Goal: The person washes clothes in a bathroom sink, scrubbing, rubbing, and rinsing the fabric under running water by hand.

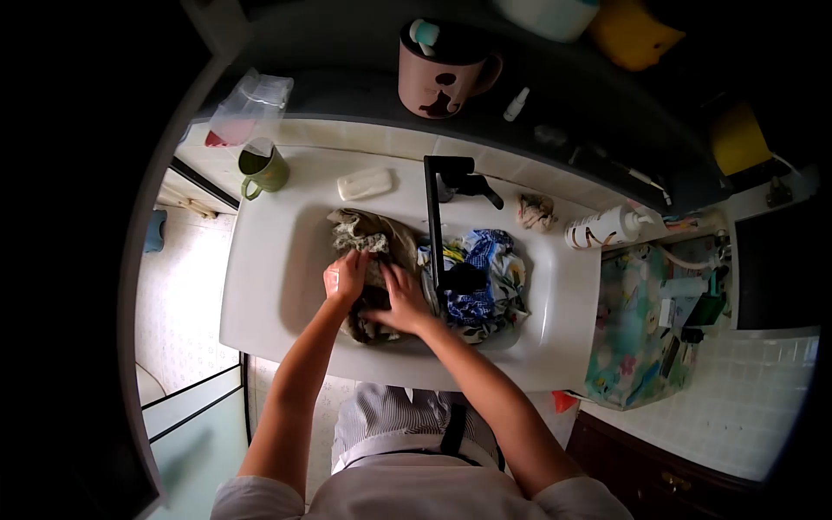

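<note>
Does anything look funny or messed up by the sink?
Nothing looks spilled or broken. One slightly odd thing: a crumpled bundle sits on the sink's back rim, away from the dark cloth and blue cloth down inside.

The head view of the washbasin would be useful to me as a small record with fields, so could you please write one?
Fixture: wide white washbasin
Left hand: on a bunched olive-brown cloth, hold unclear
Right hand: spread open on the same cloth
Beside it: blue-and-white patterned cloth, partly hidden by black angular faucet
Back rim: off-white rectangular bar, green handled mug to its left
Right end: white plastic pump bottle with dark markings
Dark shelf: pinkish mug with dark print
</note>
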`<state>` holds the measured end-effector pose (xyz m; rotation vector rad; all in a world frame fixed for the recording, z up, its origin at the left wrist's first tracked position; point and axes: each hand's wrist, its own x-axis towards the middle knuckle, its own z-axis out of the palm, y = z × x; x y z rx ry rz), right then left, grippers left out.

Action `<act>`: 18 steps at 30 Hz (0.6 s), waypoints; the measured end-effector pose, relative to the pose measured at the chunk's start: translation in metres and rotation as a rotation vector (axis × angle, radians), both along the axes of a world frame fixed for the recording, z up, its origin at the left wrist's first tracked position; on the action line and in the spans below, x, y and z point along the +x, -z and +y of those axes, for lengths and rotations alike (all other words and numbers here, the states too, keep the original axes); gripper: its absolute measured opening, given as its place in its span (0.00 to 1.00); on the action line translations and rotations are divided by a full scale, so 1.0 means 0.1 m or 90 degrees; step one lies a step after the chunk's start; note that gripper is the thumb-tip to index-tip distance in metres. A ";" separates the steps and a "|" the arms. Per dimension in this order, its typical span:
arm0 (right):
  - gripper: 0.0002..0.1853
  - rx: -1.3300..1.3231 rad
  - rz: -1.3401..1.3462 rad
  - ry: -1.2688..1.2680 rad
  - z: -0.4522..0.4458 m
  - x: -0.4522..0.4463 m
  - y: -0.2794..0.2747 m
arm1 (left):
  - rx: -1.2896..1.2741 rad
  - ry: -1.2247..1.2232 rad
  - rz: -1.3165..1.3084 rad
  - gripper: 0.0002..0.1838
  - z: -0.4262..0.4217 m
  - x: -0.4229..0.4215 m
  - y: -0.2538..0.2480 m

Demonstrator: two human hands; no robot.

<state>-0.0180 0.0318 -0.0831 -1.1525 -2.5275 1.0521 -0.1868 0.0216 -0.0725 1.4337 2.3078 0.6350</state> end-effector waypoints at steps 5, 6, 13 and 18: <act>0.69 0.121 0.011 -0.060 -0.48 0.28 -0.16 | 0.121 -0.015 0.045 0.17 -0.67 0.15 -0.29; 0.69 0.119 0.022 -0.056 -0.53 0.31 -0.19 | 0.144 -0.048 0.041 0.15 -0.79 0.15 -0.34; 0.31 0.211 -0.037 -0.032 -0.52 0.42 0.00 | 0.381 -0.205 -0.261 0.09 -1.13 0.03 -1.05; 0.09 0.138 0.170 0.151 -0.47 0.16 -0.43 | 0.407 -0.163 -0.303 0.08 -1.17 -0.10 -1.31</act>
